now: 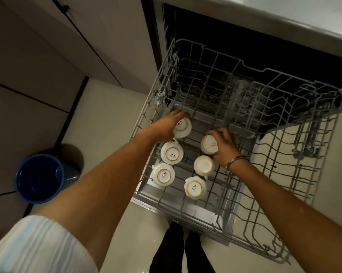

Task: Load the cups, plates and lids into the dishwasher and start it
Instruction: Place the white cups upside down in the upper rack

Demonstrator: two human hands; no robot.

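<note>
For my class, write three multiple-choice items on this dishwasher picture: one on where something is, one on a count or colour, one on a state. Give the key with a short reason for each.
1. Where is the blue bucket?
A. On the floor, left of the rack
B. Inside the rack
C. On the counter

2. How many white cups are in the rack?
A. Three
B. Six
C. Nine

3. How do the cups sit?
A. Upright
B. On their sides
C. Upside down

Key: 1 A, it stands on the floor beside the cabinets. 2 B, two columns of three, counting the cup under the left hand and the cup in the right hand grip. 3 C, their ringed bases face up.
</note>
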